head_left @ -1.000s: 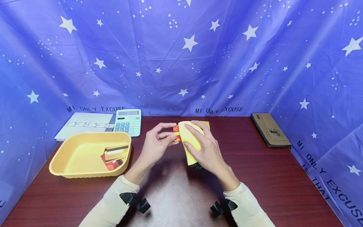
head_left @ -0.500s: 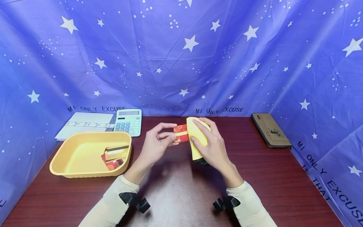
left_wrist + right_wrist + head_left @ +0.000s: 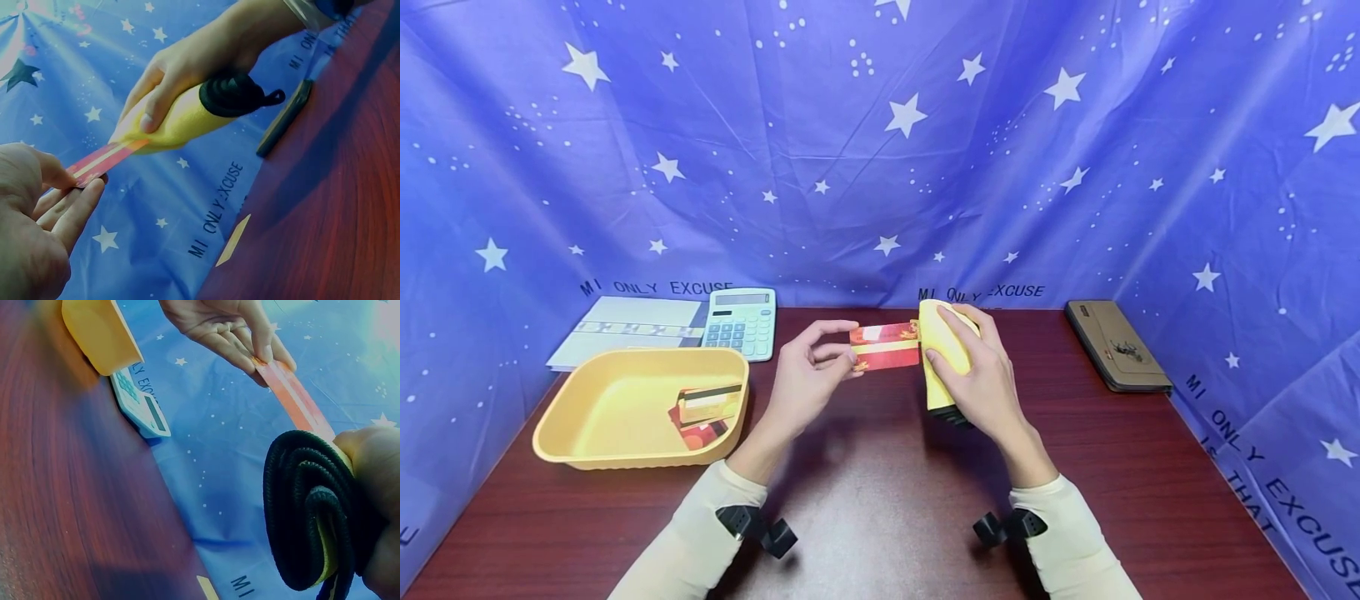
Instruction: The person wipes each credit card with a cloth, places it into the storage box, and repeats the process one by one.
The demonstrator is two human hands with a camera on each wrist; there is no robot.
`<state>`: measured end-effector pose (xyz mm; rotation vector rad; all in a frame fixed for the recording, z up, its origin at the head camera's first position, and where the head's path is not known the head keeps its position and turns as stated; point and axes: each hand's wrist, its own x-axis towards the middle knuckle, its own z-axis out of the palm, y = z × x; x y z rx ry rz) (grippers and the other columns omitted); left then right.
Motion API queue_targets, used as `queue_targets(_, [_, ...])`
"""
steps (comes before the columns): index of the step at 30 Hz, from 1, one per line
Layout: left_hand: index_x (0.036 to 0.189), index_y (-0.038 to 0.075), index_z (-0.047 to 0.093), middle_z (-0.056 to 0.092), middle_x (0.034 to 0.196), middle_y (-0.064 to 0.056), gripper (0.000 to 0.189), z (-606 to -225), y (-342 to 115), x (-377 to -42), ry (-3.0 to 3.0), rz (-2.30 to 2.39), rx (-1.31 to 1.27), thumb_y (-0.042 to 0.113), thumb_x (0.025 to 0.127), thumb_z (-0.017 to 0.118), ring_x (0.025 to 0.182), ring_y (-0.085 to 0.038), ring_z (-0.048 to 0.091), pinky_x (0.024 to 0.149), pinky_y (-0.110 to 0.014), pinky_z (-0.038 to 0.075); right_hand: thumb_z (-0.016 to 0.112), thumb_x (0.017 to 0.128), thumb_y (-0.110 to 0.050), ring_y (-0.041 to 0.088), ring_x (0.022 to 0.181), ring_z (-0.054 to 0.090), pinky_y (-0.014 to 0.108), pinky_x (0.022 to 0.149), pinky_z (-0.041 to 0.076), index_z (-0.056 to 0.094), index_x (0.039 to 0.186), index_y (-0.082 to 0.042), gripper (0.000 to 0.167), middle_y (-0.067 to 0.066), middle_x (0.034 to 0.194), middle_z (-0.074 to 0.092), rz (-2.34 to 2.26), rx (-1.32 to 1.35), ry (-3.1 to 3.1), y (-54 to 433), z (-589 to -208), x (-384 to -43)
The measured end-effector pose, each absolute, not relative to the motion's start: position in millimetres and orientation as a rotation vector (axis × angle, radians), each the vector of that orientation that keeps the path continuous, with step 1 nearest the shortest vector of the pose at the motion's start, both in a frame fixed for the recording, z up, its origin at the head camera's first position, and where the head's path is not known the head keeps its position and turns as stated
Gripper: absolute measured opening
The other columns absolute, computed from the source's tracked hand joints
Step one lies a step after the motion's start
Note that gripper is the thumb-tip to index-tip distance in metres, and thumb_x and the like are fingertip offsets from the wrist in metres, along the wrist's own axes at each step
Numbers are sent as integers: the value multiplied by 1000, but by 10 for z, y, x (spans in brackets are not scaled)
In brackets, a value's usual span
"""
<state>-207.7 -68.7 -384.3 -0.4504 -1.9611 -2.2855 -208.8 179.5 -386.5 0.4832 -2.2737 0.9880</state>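
Observation:
Between thumb and fingers, my left hand (image 3: 805,375) pinches one end of a red bank card (image 3: 883,357) with a pale yellow stripe. The card's other end meets a folded yellow cloth (image 3: 934,371), gripped by my right hand (image 3: 988,383). Both are held up off the table. In the left wrist view the cloth (image 3: 181,122) wraps over the card's far end, with my right thumb pressing there. Layered black edging (image 3: 300,506) shows at the cloth's end in the right wrist view.
A yellow plastic basin (image 3: 625,460) at left holds several bank cards (image 3: 707,404). Behind it are a light blue calculator (image 3: 739,325) and a white box-like item (image 3: 625,321). A brown wallet (image 3: 1116,346) lies far right. A yellow strip (image 3: 234,240) lies near the back edge.
My right hand has moved right with the cloth, sliding it along the card, so much more of the card shows. My left hand has stayed nearly in place.

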Motion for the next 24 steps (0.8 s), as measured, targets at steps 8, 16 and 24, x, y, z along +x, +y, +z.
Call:
queue_targets(8, [126,-2,61,75,83,-7,38,-3825,-721,-2098,-1890,-2280,-410,-13,89,61,79,-15,76,81,-42,69,82,85,-15,30,125,58,43,90,53,63,143,-18,61,10,146,54,1003,464,-2270,1834,-3869,-2112])
queue_targets(16, [116,-11,71,75,108,-28,24,-3824,-730,-2077,-1938,-2222,-384,-10,94,62,86,-9,77,82,-34,68,82,85,-15,29,125,58,40,89,52,63,143,-19,61,9,146,54,1027,460,-2277,1830,-3869,-2109])
queue_targets(24, [121,-8,72,72,125,-24,28,-3842,-744,-2083,-1983,-2136,-400,-7,98,57,86,-6,77,87,-28,67,82,85,-15,30,123,59,41,90,52,63,143,-19,62,10,146,54,1027,469,-2280,1828,-3874,-2110])
